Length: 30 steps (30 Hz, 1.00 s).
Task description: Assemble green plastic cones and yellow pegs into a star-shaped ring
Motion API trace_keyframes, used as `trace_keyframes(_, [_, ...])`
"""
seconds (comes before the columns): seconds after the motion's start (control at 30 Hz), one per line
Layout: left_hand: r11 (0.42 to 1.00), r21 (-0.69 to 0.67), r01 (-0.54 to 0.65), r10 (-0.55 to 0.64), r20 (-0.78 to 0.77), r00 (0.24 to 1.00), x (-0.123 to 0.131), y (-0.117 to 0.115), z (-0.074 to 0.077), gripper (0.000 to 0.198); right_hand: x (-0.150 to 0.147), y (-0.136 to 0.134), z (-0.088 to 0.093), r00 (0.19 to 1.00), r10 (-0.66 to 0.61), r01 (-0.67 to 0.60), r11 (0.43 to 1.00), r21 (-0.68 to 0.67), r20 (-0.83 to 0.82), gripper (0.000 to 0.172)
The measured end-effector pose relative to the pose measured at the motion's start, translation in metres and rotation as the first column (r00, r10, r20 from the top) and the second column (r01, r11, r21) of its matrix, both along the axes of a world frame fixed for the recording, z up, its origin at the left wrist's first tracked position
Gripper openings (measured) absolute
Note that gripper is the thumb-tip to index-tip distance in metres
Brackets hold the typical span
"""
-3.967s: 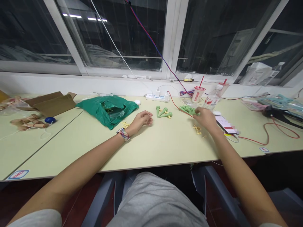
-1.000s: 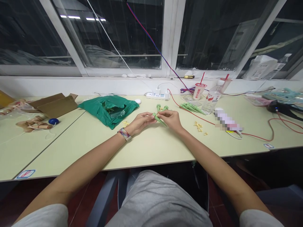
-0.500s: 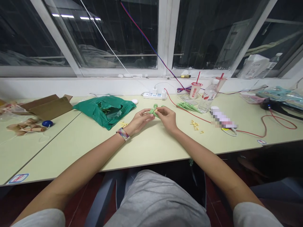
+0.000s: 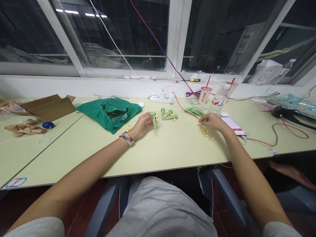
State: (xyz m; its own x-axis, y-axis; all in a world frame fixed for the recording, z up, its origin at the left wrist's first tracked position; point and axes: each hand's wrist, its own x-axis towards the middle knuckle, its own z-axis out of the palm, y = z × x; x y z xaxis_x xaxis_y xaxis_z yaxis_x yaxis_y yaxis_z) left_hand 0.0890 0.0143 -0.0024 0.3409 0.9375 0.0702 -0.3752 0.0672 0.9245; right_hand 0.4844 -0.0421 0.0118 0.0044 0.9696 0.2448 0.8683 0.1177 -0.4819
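Left hand (image 4: 142, 125) rested on bench (image 4: 172, 148), gripping green spike (image 4: 154, 120); right hand (image 4: 214, 121) outstretched, palm down, beside yellow pegs (image 4: 204, 132), grasp unclear

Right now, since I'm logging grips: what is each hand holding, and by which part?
Left hand pinches a green spike near its wide capped end. Right hand rests by the small yellow pieces; a hold cannot be told.

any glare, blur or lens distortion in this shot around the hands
Head view: wide-angle distortion splays the window frames outward; bright streaks of glare sit in the dark glass; the table is evenly lit; the left hand on its green spike and the right hand look sharp; the yellow pieces are too small to resolve.
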Motion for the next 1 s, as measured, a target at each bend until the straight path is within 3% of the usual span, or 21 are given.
trace_keyframes(0.1, [1.000, -0.001, 0.009, -0.009, 0.003, 1.000, 0.001, 0.000, -0.001, 0.028, 0.013, -0.006, -0.005, 0.998, -0.010, 0.015, 0.997, -0.078, 0.062, 0.017])
trace_keyframes(0.3, [1.000, 0.003, 0.027, -0.027, -0.016, 1.000, 0.002, -0.003, 0.001, 0.035, 0.012, 0.000, -0.002, 0.998, 0.035, -0.022, 0.978, -0.206, 0.061, 0.017])
trace_keyframes(0.43, [0.999, 0.044, 0.031, -0.030, -0.016, 0.999, 0.003, -0.004, 0.000, 0.043, 0.000, 0.005, 0.005, 0.997, 0.029, -0.019, 0.991, -0.132, 0.071, 0.014])
trace_keyframes(0.53, [0.997, 0.059, 0.043, -0.042, -0.022, 0.999, 0.004, -0.004, -0.002, 0.045, -0.030, 0.008, 0.012, 0.996, 0.077, -0.077, 0.997, -0.015, -0.037, 0.014])
trace_keyframes(0.7, [0.998, 0.054, 0.038, -0.036, -0.044, 0.998, 0.003, -0.003, -0.005, 0.049, -0.107, 0.021, 0.028, 0.927, 0.306, -0.278, 0.948, 0.152, -0.217, 0.008])
trace_keyframes(0.83, [0.997, 0.078, 0.015, -0.013, -0.030, 0.999, 0.002, -0.003, -0.006, 0.049, -0.156, 0.032, 0.038, 0.879, 0.464, -0.425, 0.867, 0.261, -0.108, 0.012])
trace_keyframes(1.0, [0.995, 0.102, 0.004, -0.001, -0.024, 1.000, 0.003, -0.004, -0.005, 0.047, -0.177, 0.035, 0.035, 0.857, 0.515, -0.498, 0.821, 0.280, 0.016, 0.016])
